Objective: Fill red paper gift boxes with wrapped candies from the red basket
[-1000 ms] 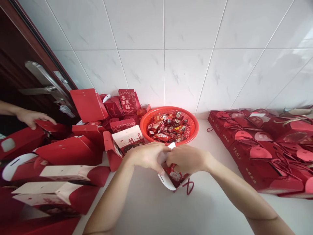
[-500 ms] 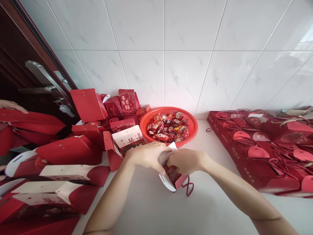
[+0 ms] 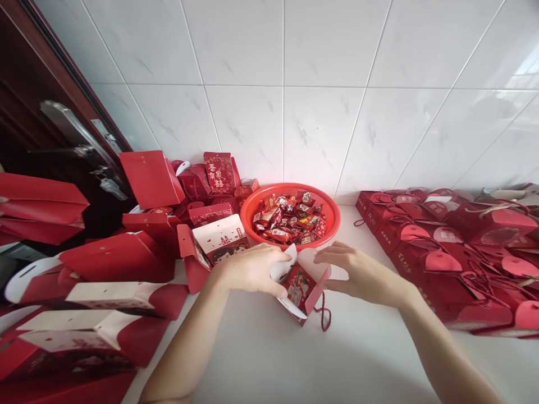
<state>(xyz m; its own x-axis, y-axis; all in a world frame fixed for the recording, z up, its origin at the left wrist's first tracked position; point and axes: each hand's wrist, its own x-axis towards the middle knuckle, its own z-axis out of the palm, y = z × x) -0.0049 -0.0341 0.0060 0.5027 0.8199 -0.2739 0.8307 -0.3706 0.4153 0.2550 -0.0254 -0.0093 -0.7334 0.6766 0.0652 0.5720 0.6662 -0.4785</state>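
A small red box [image 3: 312, 298] with white inner flaps stands open on the white table in front of me. Inside it lies a red printed packet [image 3: 299, 286], and a dark red cord [image 3: 325, 318] hangs from its right side. My left hand [image 3: 256, 270] grips the box's left side and flap between thumb and fingers. At the right, my right hand [image 3: 352, 273] has its thumb and fingers around the raised right flap. Just behind the box is a round orange-red basket [image 3: 336, 217] with wrapped sweets [image 3: 290, 220] in it.
Several open red boxes [image 3: 120, 255] crowd the left side, near a dark door [image 3: 25, 73]. Closed red boxes with cords [image 3: 446, 264] stand in rows at the right. A tiled wall [image 3: 315, 123] rises behind. More red cartons [image 3: 40, 207] are at the far left edge.
My right hand has come out of the box and moved right to its flap, uncovering the packet inside. At the far left, another person's hand has left view and the red cartons there have shifted left.
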